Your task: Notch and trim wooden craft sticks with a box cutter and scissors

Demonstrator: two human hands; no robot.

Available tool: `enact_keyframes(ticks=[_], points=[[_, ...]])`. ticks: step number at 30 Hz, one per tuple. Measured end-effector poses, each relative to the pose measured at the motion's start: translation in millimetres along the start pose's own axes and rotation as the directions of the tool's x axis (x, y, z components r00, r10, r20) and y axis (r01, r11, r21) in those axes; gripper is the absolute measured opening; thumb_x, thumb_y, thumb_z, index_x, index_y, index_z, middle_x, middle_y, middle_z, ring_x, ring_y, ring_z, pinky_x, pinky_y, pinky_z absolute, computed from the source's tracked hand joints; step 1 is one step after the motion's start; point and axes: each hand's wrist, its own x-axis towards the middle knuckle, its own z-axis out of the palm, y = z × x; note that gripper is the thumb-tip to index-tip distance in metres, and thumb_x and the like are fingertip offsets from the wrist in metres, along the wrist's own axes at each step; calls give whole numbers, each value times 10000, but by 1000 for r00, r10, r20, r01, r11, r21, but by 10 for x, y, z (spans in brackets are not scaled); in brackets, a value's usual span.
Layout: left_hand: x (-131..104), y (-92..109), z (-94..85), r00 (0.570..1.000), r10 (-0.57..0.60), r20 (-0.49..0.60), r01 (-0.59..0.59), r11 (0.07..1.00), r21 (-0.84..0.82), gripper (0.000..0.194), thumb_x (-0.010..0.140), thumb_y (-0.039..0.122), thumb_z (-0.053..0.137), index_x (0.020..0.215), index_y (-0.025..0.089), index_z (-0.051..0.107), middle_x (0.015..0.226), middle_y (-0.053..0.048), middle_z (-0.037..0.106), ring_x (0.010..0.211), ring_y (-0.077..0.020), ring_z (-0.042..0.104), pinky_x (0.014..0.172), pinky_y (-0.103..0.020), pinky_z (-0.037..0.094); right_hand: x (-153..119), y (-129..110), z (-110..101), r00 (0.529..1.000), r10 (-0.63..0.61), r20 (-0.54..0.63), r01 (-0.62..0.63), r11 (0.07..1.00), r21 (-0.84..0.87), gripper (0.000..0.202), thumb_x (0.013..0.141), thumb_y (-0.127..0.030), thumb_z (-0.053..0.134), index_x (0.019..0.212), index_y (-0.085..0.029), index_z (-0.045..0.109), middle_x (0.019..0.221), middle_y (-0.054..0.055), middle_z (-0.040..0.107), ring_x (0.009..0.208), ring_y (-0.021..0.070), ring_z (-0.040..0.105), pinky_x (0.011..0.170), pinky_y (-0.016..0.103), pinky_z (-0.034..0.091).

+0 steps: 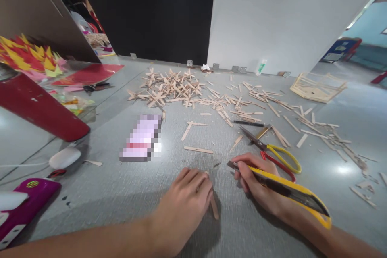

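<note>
My left hand (189, 195) is closed on a wooden craft stick (214, 205), pressing it against the grey table; part of the stick is hidden under the fingers. In my right hand (256, 181) is a yellow and black utility knife (290, 189), gripped near its front, with the dark blade end pointing left. A small dark sliver (217, 165) lies between the two hands. Just beyond them a single craft stick (198, 150) rests flat, and two more (188, 130) meet at an angle. Scissors with yellow and red handles (267, 147) lie beside my right hand.
A heap of craft sticks (172, 86) spreads across the back, with loose sticks toward the right. A stick-built frame (319, 87) stands at back right. On the left are a blurred-out phone (141, 137), a red cylinder (45, 105), a white mouse (64, 157) and a purple power strip (33, 197).
</note>
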Motion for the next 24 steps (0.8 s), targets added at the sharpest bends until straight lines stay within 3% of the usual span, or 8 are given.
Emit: enact_keyframes(ticks=[2,6,10,14,18,21,24], points=[[-12,29,-23,1000,-29,-11,29,998,-59,40,1010,170,703,1045,156,689,1048,-65,761,985,-291,717,916,-486,602,-5,2,-1,1000,3,4,-3,1000,17,321,1077,-529,612,1063,-236,742,695,-20,701,482,123,563,448,239,455],[14,26,-18,1000,6,2,-6,998,-66,177,954,261,825,1019,156,698,1087,-72,767,1015,-315,713,943,-521,585,11,-37,-2,1000,-12,19,12,1000,5,337,1081,-532,607,1030,-226,740,704,-14,715,482,120,558,443,252,455],[69,-27,-12,998,44,-50,-50,992,-118,58,1057,181,634,1027,162,679,1101,-77,766,1024,-285,709,955,-488,568,32,-86,-22,998,-39,39,41,998,-37,400,1086,-545,583,934,-212,744,645,-11,692,472,129,545,440,272,437],[89,-73,-142,992,-40,-118,10,970,-244,290,930,-46,460,900,185,632,1032,-60,754,961,-230,693,892,-404,557,28,-76,-56,997,-62,48,66,994,-91,428,1109,-522,550,890,-214,751,607,-17,658,498,138,571,466,277,425],[95,-122,-239,996,83,23,-73,955,-289,423,870,-79,481,920,257,734,1014,-3,746,1113,-241,685,1019,-448,512,20,-49,-69,995,-83,62,90,987,-131,422,1105,-520,568,861,-223,742,604,-24,649,517,139,577,481,272,410],[88,-151,-204,971,152,183,-116,974,-193,488,843,-64,544,1101,288,762,1315,-40,725,1310,-310,629,1124,-548,473,26,-68,-62,993,-97,67,106,983,-148,410,1109,-500,566,859,-224,740,604,-27,654,512,132,570,498,265,421],[69,-156,-124,941,231,248,-219,973,-73,705,762,-26,687,1417,228,631,1618,-154,532,1493,-409,487,1219,-622,410,36,-106,-53,991,-118,70,128,979,-159,432,1118,-467,544,810,-221,720,542,-39,601,476,126,555,491,256,423]])
